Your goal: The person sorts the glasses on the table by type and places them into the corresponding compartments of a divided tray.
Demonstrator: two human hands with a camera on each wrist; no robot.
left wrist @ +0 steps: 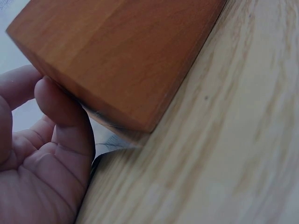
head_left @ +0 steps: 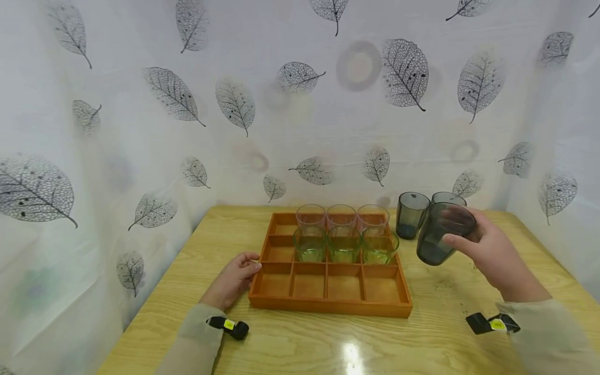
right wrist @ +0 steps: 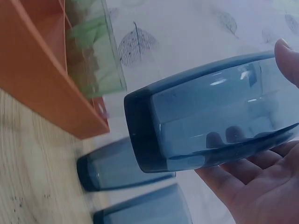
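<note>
My right hand point(head_left: 492, 255) grips a dark grey drinking glass point(head_left: 438, 242), tilted and raised above the table to the right of the tray. Its thumb lies on the near side, and the other fingers show through the glass wall. At the left end of the orange-brown wooden divided tray point(head_left: 330, 307), my left hand point(head_left: 234, 278) holds the side edge, thumb and fingertips against the wood. Three green glasses point(head_left: 344, 245) stand in the tray's middle row. Behind them, three clear pinkish glasses point(head_left: 341, 213) occupy the back row.
Two more dark grey glasses stand behind the held one: one beside the tray point(right wrist: 121, 165), another glass point(right wrist: 145, 210) farther right. The light wooden table point(head_left: 300, 346) ends at a white leaf-patterned curtain point(head_left: 319, 125) at the back and sides.
</note>
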